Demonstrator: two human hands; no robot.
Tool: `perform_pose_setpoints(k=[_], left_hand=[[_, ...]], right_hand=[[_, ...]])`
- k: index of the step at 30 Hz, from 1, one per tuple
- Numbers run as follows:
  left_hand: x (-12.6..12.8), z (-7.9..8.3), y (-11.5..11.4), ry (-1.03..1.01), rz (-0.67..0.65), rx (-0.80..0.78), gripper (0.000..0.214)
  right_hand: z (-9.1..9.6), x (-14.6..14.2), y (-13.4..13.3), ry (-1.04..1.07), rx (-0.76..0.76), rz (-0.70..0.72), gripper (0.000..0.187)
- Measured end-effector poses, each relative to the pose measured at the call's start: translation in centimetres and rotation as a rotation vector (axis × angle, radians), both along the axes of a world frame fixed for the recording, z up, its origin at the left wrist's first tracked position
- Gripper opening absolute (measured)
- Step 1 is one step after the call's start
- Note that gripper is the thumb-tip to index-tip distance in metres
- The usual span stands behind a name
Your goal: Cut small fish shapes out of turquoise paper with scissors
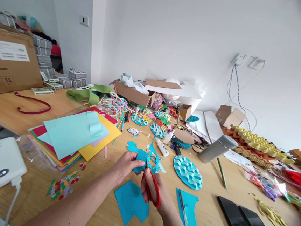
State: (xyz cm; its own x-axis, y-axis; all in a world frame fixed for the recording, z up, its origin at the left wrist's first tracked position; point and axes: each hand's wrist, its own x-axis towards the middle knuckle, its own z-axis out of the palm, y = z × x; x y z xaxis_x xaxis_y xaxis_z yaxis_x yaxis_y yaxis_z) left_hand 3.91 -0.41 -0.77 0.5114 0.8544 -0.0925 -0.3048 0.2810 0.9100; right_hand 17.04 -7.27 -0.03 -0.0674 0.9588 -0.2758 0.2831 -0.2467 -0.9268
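Note:
Between the thumb and fingers of my left hand (126, 166) is a small piece of blue paper (141, 157). My right hand (157, 189) grips red-handled scissors (156, 194), whose blades meet the right edge of that piece. Below both hands a larger blue paper sheet (129, 201) with a notched edge lies on the table. Another cut blue sheet (190, 215) rests to the right, a pen (184, 212) across it. Just beyond my hands are blue paper scraps (155, 162) and small cut-out blue shapes (132, 146).
At left are stacked coloured papers (69, 134) and a white power bank (0, 166). A wavy blue oval (187, 172), a glue bottle (162, 148) and a grey tumbler (217, 149) stand or lie to the right. Two phones (233, 218) lie near the front right.

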Motion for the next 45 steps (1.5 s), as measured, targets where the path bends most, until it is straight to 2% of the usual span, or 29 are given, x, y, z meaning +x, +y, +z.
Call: perform_pose_setpoints(k=[10, 37, 45], left_hand=[[-0.11, -0.04, 0.13, -0.015, -0.033, 0.021, 0.022], [-0.12, -0.04, 0.09, -0.012, -0.012, -0.010, 0.020], [-0.26, 0.00, 0.26, -0.026, -0.053, 0.024, 0.017]], right_hand=[[-0.16, 0.13, 0.04, -0.009, 0.010, 0.011, 0.073], [0.34, 0.00, -0.13, -0.006, 0.011, 0.016, 0.071], [-0.17, 0.17, -0.08, 0.004, -0.003, 0.014, 0.072]])
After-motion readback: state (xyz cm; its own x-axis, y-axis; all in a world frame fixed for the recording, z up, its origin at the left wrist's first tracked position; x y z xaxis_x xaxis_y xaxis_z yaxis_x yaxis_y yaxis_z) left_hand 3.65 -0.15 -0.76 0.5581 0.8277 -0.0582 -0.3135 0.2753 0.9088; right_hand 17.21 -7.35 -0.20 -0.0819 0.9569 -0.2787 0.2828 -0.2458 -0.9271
